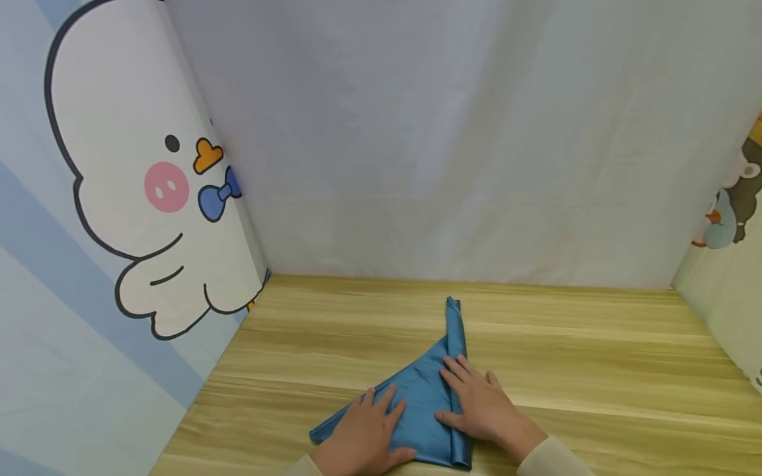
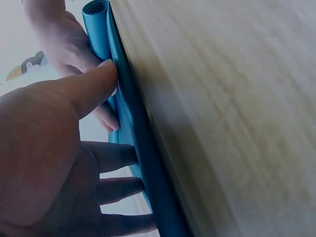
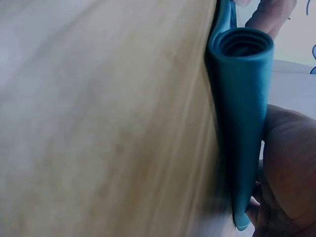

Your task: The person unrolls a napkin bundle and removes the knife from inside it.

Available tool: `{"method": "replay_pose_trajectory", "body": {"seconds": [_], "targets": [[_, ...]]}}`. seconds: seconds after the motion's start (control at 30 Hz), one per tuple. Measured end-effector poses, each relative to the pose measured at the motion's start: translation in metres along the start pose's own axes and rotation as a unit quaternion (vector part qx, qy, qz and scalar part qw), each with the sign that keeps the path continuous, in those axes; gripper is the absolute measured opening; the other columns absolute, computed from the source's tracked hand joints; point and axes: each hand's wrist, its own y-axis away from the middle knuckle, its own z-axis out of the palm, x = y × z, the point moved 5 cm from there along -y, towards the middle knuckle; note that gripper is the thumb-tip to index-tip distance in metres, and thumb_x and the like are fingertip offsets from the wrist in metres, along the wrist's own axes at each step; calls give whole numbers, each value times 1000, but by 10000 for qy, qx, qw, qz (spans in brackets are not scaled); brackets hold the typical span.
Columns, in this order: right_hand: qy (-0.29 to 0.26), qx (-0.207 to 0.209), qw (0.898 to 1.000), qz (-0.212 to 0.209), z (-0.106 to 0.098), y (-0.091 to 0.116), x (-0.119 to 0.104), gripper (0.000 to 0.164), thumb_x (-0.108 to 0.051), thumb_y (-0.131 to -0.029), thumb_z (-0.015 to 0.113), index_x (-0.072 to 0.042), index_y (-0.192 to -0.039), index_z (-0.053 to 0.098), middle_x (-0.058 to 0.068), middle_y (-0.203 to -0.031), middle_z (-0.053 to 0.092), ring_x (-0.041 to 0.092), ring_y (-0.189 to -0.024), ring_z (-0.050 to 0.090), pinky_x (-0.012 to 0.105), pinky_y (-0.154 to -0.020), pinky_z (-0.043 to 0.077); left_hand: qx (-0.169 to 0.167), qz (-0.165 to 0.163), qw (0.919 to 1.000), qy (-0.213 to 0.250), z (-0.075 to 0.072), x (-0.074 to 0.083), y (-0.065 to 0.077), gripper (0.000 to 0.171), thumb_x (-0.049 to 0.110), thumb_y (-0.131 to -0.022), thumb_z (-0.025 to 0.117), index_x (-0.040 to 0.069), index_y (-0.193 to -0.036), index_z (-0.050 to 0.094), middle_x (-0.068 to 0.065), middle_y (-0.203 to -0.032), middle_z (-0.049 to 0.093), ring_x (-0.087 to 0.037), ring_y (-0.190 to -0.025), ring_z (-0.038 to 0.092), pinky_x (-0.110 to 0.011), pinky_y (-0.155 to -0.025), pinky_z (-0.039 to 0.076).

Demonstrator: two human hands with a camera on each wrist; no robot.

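A shiny blue cloth (image 1: pixel 424 383) lies on the table, its right side wound into a narrow roll (image 1: pixel 456 334) that runs away from me. The left part is still flat and tapers to a point at lower left. My left hand (image 1: pixel 362 433) rests on this flat part with fingers spread. On the roll and the cloth beside it lies my right hand (image 1: pixel 481 404), fingers extended. The coiled end of the roll (image 3: pixel 242 84) shows its layers in the right wrist view. In the left wrist view, the left fingers (image 2: pixel 116 190) reach over the cloth, nearly straight.
The wood-grain table (image 1: pixel 595 357) extends around the cloth. A pale curtain-like backdrop (image 1: pixel 452 145) closes off the back. At the left stands a panel with a white cartoon bird (image 1: pixel 125 125); another printed panel (image 1: pixel 723 264) borders the right side.
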Motion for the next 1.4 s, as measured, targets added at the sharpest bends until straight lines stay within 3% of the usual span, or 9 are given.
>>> {"method": "replay_pose_trajectory", "body": {"seconds": [0.4, 0.93, 1.4], "targets": [[-64, 87, 9999, 84, -3, 3, 5, 78, -57, -86, 63, -13, -146, 43, 3, -156, 29, 28, -145, 18, 70, -102, 21, 96, -32, 9999, -89, 0, -1, -1, 79, 76, -88, 32, 23, -145, 45, -5, -152, 36, -33, -135, 38, -49, -101, 39], [-155, 106, 9996, 209, -6, 8, 4, 74, -45, -87, 66, -10, -147, 41, 5, -157, 25, 29, -144, 19, 68, -103, 23, 87, -14, 10000, -7, 4, -5, 3, 81, 74, -87, 42, 20, -146, 43, -7, -152, 35, -35, -135, 37, -52, -98, 42], [-440, 132, 9986, 260, -11, 11, 5, 72, -36, -87, 68, -8, -147, 40, 7, -158, 24, 30, -140, 31, 63, -104, 27, 48, -46, 10000, -9, 9, -10, 6, 82, 74, -86, 41, 20, -147, 42, -6, -153, 34, -34, -136, 36, -51, -100, 39]]}}
